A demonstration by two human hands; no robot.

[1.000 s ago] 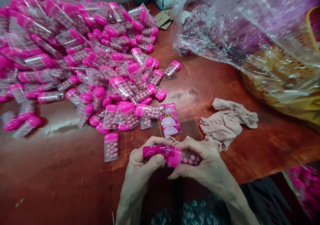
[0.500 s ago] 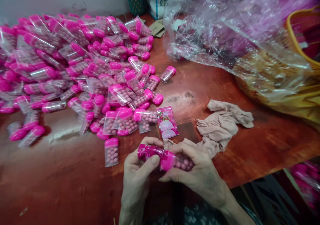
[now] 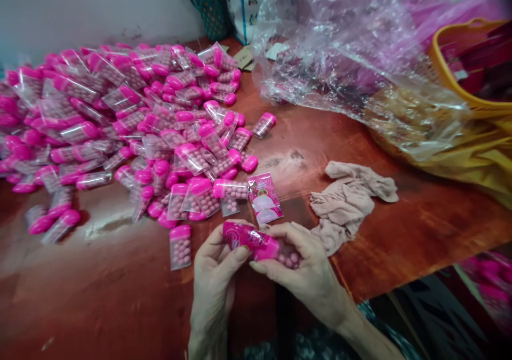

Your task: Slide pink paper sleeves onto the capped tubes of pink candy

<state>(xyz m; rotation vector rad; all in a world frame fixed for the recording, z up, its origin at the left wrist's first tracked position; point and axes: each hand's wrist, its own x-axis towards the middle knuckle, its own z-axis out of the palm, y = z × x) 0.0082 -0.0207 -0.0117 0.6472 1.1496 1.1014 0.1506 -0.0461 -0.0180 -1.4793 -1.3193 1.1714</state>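
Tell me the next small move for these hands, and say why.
Probably ease the container toward the left, into the printed pink sleeve. The left hand pinches the sleeve, the right hand grips the container, and its pink cap sits at the sleeve's edge while the ball-filled part is outside it.

We see a dark garment point(image 3: 316, 345) with a teal tint, scattered with small pale shapes too blurred for us to name; the left hand point(image 3: 216, 269) and right hand point(image 3: 307, 266) are bare up the forearms point(image 3: 206, 328), the thumbnails point(image 3: 242, 252) short
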